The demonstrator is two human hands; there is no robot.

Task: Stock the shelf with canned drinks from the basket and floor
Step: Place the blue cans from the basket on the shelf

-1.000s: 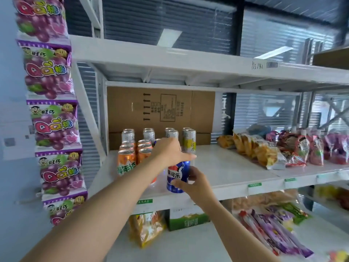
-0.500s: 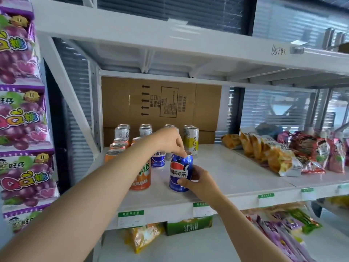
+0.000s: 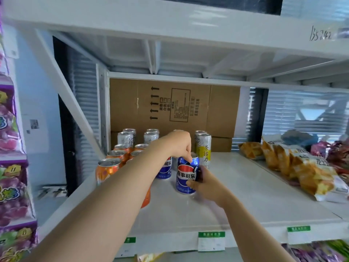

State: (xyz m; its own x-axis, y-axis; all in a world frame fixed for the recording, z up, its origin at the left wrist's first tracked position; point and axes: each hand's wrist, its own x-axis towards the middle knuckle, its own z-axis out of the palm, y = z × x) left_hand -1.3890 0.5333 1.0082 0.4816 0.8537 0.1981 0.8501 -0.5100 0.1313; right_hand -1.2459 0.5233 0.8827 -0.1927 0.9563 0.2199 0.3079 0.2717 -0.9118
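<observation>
The front blue cola can (image 3: 186, 175) stands upright on the white shelf (image 3: 245, 195), its long axis vertical, base flat on the shelf surface; it sits just in front of and to the right of a second blue cola can (image 3: 164, 170), with the tall yellow-labelled can (image 3: 204, 148) close behind it. Both hands are on the front can — neither is meaningfully nearer; the left hand (image 3: 179, 143) comes down from above, fingertips pinching the top rim, while the right hand (image 3: 205, 183) wraps the lower right side of the wall, thumb across the front near the base. The fingers of both hands are therefore closed on this one can; no gap shows between fingertips and metal.

Judgement: the can is seated or very nearly so, and what remains is alignment with the second blue can, then release; the pinch at the top steers, the hand at the base steadies. A push toward the rear should run along the shelf, not tilt the can, since the yellow-labelled can stands right behind.

Appearance: a short can, blue body, red-white-blue round emblem, white characters across the middle, silver rim at the top — partly hidden by fingertips. The orange cans (image 3: 109, 167) stand in rows to the left, silver cans (image 3: 125, 138) behind them, snack bags (image 3: 302, 167) well apart on the right.
</observation>
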